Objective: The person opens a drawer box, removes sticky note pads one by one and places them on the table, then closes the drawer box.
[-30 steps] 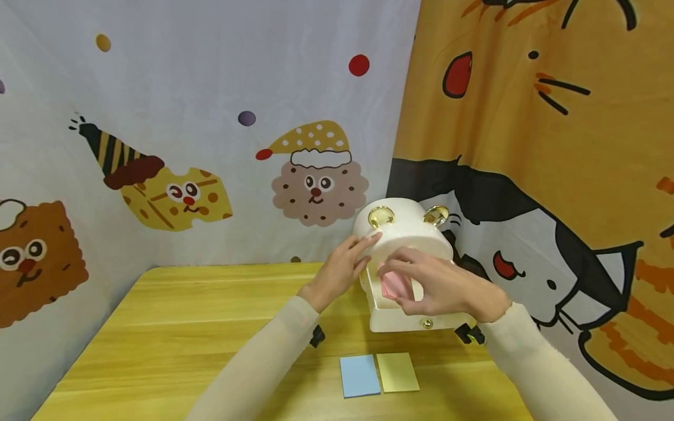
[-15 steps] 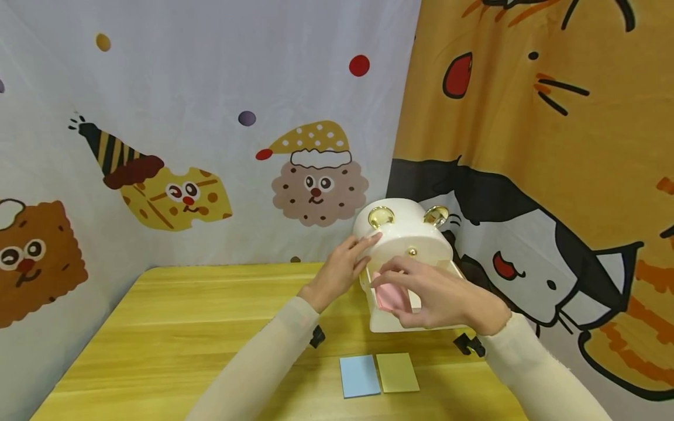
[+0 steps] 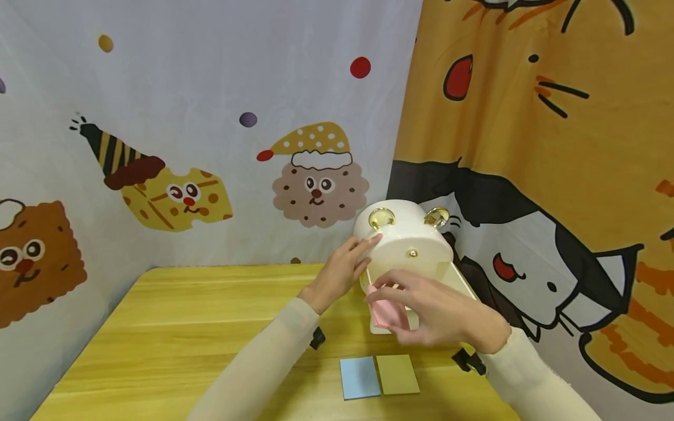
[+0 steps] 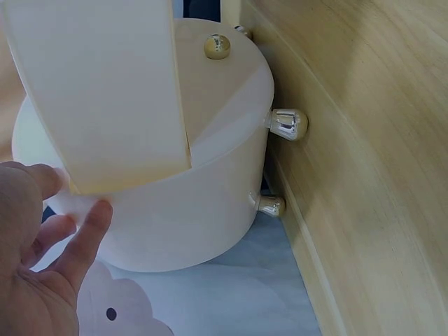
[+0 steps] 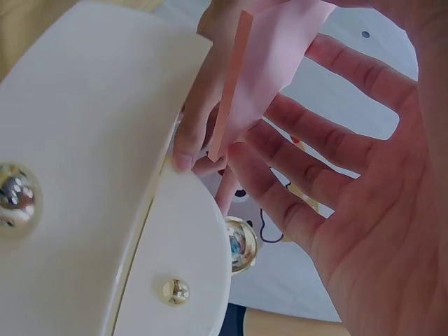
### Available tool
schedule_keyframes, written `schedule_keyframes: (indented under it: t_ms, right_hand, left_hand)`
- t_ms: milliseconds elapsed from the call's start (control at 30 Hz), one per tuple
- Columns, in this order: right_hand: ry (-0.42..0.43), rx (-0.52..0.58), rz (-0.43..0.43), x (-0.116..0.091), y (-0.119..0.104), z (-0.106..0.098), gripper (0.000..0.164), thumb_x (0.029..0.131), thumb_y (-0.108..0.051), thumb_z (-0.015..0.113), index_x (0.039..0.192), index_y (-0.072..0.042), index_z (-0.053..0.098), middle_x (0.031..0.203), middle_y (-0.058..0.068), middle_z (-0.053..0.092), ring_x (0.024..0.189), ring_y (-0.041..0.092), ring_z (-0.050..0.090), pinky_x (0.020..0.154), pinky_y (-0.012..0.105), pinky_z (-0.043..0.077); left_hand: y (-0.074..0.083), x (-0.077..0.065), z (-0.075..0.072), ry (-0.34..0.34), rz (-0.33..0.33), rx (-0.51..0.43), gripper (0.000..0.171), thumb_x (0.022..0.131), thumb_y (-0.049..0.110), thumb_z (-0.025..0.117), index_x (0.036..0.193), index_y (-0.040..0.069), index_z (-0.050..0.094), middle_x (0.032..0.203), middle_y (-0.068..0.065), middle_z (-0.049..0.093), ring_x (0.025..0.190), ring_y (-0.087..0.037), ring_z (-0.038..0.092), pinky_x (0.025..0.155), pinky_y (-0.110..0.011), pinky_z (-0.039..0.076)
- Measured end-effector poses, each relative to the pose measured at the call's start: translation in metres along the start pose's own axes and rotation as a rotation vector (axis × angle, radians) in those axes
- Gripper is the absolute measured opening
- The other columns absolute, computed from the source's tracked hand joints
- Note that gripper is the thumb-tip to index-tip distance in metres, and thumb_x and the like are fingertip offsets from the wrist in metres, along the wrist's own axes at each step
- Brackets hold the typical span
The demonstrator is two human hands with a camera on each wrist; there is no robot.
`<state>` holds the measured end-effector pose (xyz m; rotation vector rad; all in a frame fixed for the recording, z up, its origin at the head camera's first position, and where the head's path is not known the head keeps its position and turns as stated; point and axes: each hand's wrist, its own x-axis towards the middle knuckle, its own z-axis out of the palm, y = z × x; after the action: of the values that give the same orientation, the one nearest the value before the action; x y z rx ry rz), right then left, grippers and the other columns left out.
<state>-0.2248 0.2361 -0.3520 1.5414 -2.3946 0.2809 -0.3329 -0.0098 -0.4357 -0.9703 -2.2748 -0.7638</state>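
Observation:
A pink sticky note pad (image 3: 388,313) is pinched between the thumb and fingers of my right hand (image 3: 437,307), over the pulled-out drawer (image 4: 98,91) of a rounded white box (image 3: 405,234). Gold ears (image 3: 381,218) and a small gold knob decorate the box. Seen from the right wrist, the pad (image 5: 269,63) is tilted, its thin edge showing. My left hand (image 3: 334,278) touches the box's left side beside the drawer, fingers fairly straight in the left wrist view. My right hand hides part of the drawer in the head view.
Nearer me on the wooden table (image 3: 210,327) lie a blue sticky note pad (image 3: 360,378) and a yellow one (image 3: 397,374), side by side. Patterned curtains (image 3: 210,76) hang behind the table and on its right, close to the box.
My right hand has moved toward me and slightly down with the pink sticky note pad, from inside the drawer to over its front. My left hand stays on the box.

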Motion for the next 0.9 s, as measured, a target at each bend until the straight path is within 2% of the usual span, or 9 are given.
schedule_keyframes:
  t_ms: [267, 567, 667, 900]
  right_hand:
    - [-0.03, 0.007, 0.024, -0.006, -0.009, 0.005, 0.067, 0.086, -0.027, 0.098, 0.149, -0.031, 0.075, 0.149, 0.0, 0.07, 0.125, 0.013, 0.069, 0.102, 0.037, 0.068]
    - [-0.051, 0.029, 0.022, -0.011, -0.019, 0.011, 0.071, 0.086, -0.027, 0.098, 0.151, -0.036, 0.073, 0.152, -0.001, 0.068, 0.127, 0.014, 0.07, 0.098, 0.032, 0.068]
    - [-0.052, 0.031, 0.014, -0.012, -0.022, 0.013, 0.07, 0.085, -0.028, 0.098, 0.15, -0.035, 0.073, 0.152, -0.001, 0.069, 0.125, 0.014, 0.069, 0.096, 0.029, 0.066]
    - [-0.037, 0.022, -0.034, -0.012, -0.029, 0.02, 0.07, 0.084, -0.029, 0.099, 0.149, -0.029, 0.073, 0.148, -0.001, 0.071, 0.123, 0.013, 0.07, 0.099, 0.03, 0.067]
  left_hand:
    - [0.0, 0.0, 0.001, -0.002, -0.005, -0.003, 0.061, 0.117, 0.012, 0.072, 0.175, 0.018, 0.056, 0.118, -0.013, 0.069, 0.092, -0.02, 0.062, 0.083, -0.028, 0.063]
    - [0.0, 0.0, 0.001, 0.01, 0.003, 0.0, 0.062, 0.117, 0.011, 0.072, 0.175, 0.017, 0.055, 0.116, -0.012, 0.068, 0.091, -0.019, 0.061, 0.081, -0.026, 0.062]
    - [0.0, -0.001, 0.001, 0.006, 0.001, 0.004, 0.062, 0.117, 0.011, 0.072, 0.175, 0.017, 0.055, 0.116, -0.011, 0.068, 0.09, -0.018, 0.061, 0.08, -0.025, 0.061]
    - [0.001, -0.001, 0.001, -0.011, -0.012, -0.006, 0.061, 0.118, 0.012, 0.071, 0.176, 0.019, 0.054, 0.118, -0.012, 0.068, 0.091, -0.018, 0.06, 0.08, -0.025, 0.061]
